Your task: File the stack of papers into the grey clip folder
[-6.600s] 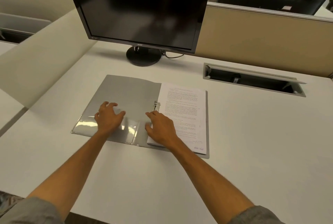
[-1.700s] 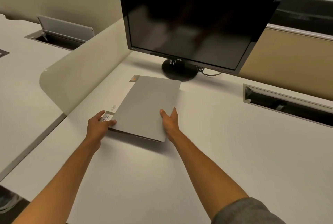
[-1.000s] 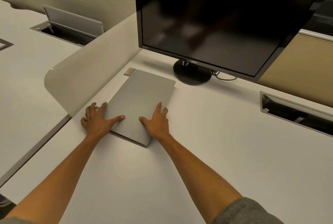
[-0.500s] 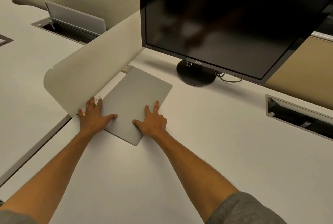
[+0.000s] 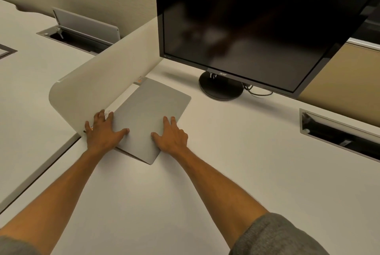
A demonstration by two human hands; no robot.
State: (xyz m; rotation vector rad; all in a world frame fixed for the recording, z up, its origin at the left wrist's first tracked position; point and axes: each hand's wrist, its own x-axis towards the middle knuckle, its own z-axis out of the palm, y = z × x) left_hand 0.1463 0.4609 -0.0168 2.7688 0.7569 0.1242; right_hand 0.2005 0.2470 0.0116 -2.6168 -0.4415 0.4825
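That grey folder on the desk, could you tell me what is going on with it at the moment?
A person has both hands flat on the closed grey folder, which lies on the white desk against the curved side divider. The left hand covers its near left edge, where a white label shows, and the right hand rests at its near right edge. No loose papers are in sight, so the filing looks done. The dark monitor stands behind it.

Dark monitor [image 5: 257,28] on round black stand [image 5: 221,88], curved cream divider [image 5: 102,84], white desk [image 5: 226,172].
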